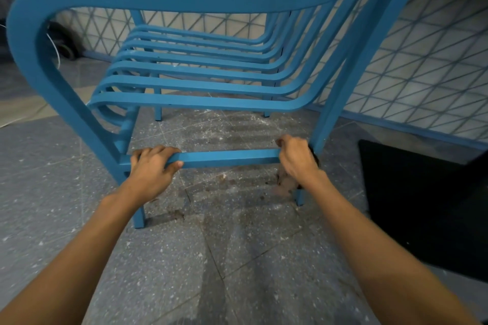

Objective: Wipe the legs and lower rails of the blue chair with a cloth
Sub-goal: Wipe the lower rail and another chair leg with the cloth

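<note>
Running left-right: lower rail (227,158), cloth (285,183) at right end.

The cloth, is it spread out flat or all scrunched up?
Scrunched up. The right hand grips the cloth in a wad at the lower rail's right end, and a brownish clump hangs below that hand.

A speckled grey floor (250,258) shows tile joints, whitish dust and brown stains. Behind it stands a wall (422,47) tiled in a triangle grid, with a blue strip (396,124) along its base. A black mat (422,206) lies at the right. At the far left, a dark wheel (64,42) sits by the wall, with a white cord (55,50) hanging in front of it.
</note>
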Tool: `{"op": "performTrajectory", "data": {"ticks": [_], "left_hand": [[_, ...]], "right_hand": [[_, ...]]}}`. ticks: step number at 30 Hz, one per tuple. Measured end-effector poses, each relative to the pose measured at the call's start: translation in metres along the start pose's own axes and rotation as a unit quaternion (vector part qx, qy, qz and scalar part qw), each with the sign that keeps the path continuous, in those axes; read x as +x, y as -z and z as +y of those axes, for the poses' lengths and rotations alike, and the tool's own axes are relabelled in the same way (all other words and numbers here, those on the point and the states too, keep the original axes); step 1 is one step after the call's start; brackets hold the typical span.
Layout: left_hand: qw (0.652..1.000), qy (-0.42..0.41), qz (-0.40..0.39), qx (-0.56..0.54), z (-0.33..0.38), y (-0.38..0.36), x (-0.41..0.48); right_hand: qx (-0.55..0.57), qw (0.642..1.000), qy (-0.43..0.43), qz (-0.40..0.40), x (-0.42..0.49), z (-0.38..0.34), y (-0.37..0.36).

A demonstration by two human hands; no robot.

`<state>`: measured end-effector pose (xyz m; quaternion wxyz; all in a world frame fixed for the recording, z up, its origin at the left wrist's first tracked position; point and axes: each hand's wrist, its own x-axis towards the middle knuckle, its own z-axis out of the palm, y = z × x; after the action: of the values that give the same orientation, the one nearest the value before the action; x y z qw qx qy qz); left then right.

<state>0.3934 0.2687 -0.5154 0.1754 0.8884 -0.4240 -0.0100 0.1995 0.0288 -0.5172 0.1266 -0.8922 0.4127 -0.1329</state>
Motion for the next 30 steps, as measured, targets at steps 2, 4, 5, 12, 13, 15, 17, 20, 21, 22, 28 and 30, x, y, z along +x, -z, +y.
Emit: {"op": "performTrajectory", "data": {"ticks": [2, 4, 5, 12, 13, 15, 17, 20, 21, 22, 28, 30], "left_hand": [[1.0, 0.0, -0.001, -0.001, 0.001, 0.0, -0.001], [1.0, -0.001, 0.001, -0.003, 0.0, 0.001, -0.001], [1.0, -0.002, 0.0, -0.003, -0.001, 0.0, -0.001], [1.0, -0.009, 0.014, -0.021, -0.002, -0.002, -0.003], [1.0, -0.009, 0.016, -0.024, -0.002, -0.002, -0.003], [0.999, -0.008, 0.018, -0.03, -0.002, -0.001, -0.003], [0.999, -0.005, 0.017, -0.03, -0.001, -0.001, -0.003], [0.999, -0.008, 0.02, -0.032, -0.003, -0.002, -0.002], [0.999, -0.009, 0.019, -0.031, -0.003, -0.002, -0.002], [0.999, -0.01, 0.018, -0.032, -0.003, -0.003, -0.001], [0.999, -0.016, 0.02, -0.026, -0.006, -0.005, 0.0], [0.999, -0.019, 0.021, -0.032, -0.006, -0.005, 0.0]], "right_hand": [[0.006, 0.999, -0.03, -0.042, 0.015, -0.006, 0.007], [0.002, 0.999, -0.034, -0.014, 0.014, -0.007, 0.003], [0.005, 0.999, -0.026, 0.02, 0.008, -0.006, -0.001], [0.1, 0.987, -0.024, 0.126, -0.054, 0.009, -0.029], [0.124, 0.985, -0.041, 0.115, -0.061, 0.009, -0.026], [0.172, 0.978, -0.08, 0.09, -0.07, 0.011, -0.01], [0.188, 0.973, -0.098, 0.087, -0.071, 0.007, 0.009], [0.173, 0.976, -0.014, 0.134, -0.054, -0.005, 0.017], [0.14, 0.981, 0.022, 0.132, -0.045, -0.005, 0.012], [0.1, 0.988, 0.044, 0.113, -0.037, -0.004, 0.005], [0.113, 0.988, -0.014, 0.1, -0.056, 0.004, -0.027], [0.173, 0.981, -0.023, 0.087, -0.074, -0.002, -0.025]]}}
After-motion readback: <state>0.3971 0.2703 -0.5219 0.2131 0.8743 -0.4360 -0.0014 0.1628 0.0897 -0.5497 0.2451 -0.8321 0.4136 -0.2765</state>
